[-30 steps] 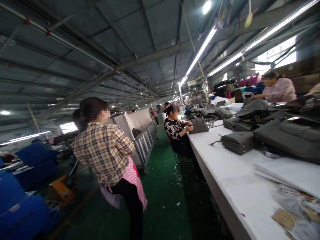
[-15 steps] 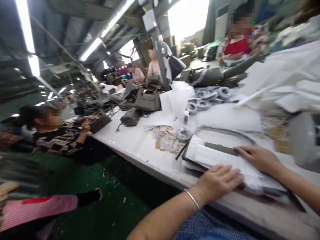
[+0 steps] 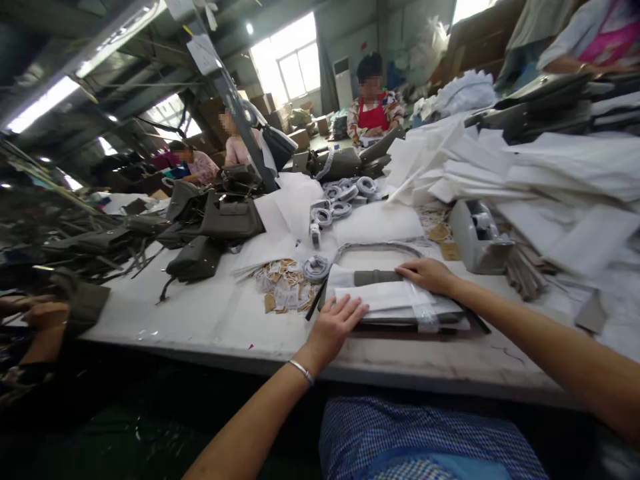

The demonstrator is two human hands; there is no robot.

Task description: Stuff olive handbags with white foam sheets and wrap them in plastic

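A flat dark bag (image 3: 376, 277) lies on the table's near edge, partly covered by white wrapping (image 3: 383, 297), with its handle arched away behind it. Clear tape or film shows over the wrapping's right part. My left hand (image 3: 336, 327) rests with fingers apart on the near left corner of the wrapping. On the right, my right hand (image 3: 429, 275) lies on the bag's upper right part, its fingers stretched toward the dark strip. Neither hand has anything lifted.
A grey tape dispenser (image 3: 477, 243) stands right of the bag. Tags (image 3: 287, 287) and wrapped rings (image 3: 325, 212) lie left and behind. White sheets (image 3: 550, 167) are heaped at right, dark bags (image 3: 233, 217) at left. Other people sit around the table.
The view has swung to the right. My left hand has moved from the wrapping's near middle to its left corner. My right hand still rests on the bag's upper part.
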